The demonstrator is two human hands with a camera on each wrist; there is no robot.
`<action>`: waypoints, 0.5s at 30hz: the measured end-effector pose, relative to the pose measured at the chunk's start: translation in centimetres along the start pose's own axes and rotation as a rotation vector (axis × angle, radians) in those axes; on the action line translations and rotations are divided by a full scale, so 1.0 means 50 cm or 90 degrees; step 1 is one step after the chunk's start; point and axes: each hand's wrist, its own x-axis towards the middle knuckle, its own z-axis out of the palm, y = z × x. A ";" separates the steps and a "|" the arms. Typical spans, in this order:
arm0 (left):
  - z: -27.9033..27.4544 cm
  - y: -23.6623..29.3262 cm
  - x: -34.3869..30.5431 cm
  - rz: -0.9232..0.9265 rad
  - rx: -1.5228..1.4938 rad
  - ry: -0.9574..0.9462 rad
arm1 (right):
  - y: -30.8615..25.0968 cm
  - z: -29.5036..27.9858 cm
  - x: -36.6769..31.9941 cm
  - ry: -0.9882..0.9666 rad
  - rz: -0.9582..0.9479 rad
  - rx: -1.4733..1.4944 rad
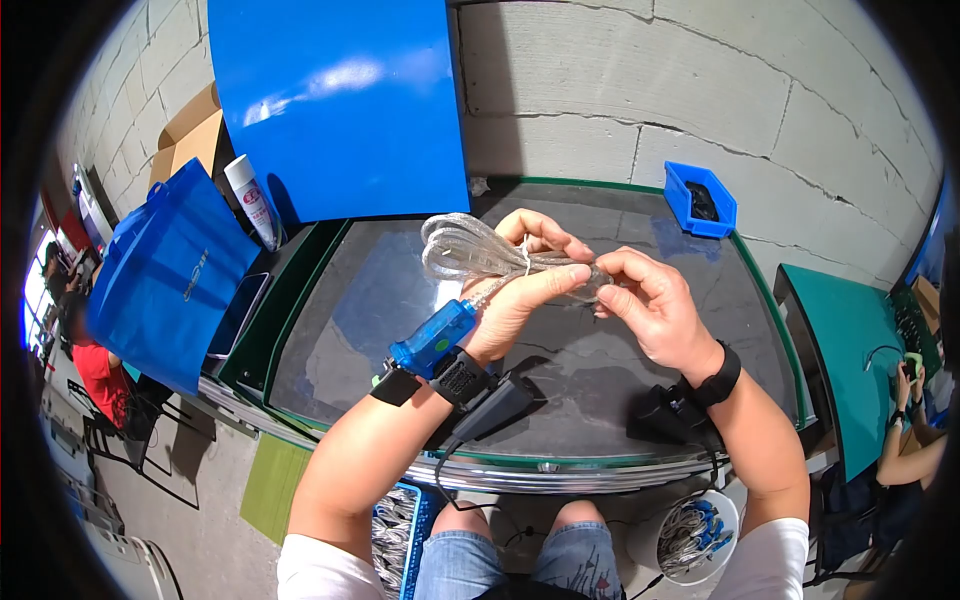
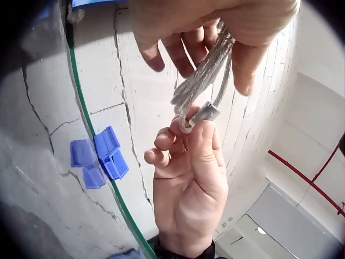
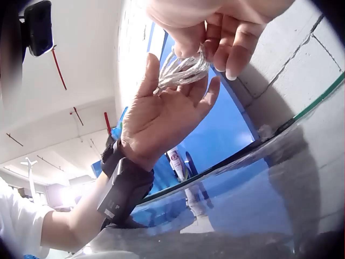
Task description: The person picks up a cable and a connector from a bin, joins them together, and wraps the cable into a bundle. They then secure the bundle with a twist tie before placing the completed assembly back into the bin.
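A coiled clear-grey cable (image 1: pixel 462 246) is up over the dark table, a thin white tie around its loops. My left hand (image 1: pixel 508 312) holds the bundle between thumb and fingers. From the coil a strand runs down to a translucent blue connector housing (image 1: pixel 436 338), which lies over the left wrist. At the bundle's other end, my right hand (image 1: pixel 655 312) pinches the cable with thumb and fingertips. In the left wrist view, a silver metal plug (image 2: pixel 206 112) shows right at the right hand's fingertips, beside the loops. The right wrist view shows the loops (image 3: pixel 183 73) across the left palm.
A blue bin (image 1: pixel 700 200) with black items stands at the back right of the table (image 1: pixel 620 400). At left are a spray can (image 1: pixel 252 200) and a blue bag (image 1: pixel 170 275). Below are a bucket (image 1: pixel 648 550) and a basket (image 1: pixel 425 510) of cables.
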 end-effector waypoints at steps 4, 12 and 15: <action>0.001 0.004 -0.001 -0.004 0.018 0.010 | 0.002 -0.004 0.001 -0.034 -0.004 0.007; -0.001 0.001 0.000 0.019 0.025 0.021 | 0.004 -0.002 0.004 -0.046 -0.025 0.028; -0.001 0.001 0.001 0.012 0.021 0.043 | -0.001 -0.003 0.000 -0.054 0.005 0.047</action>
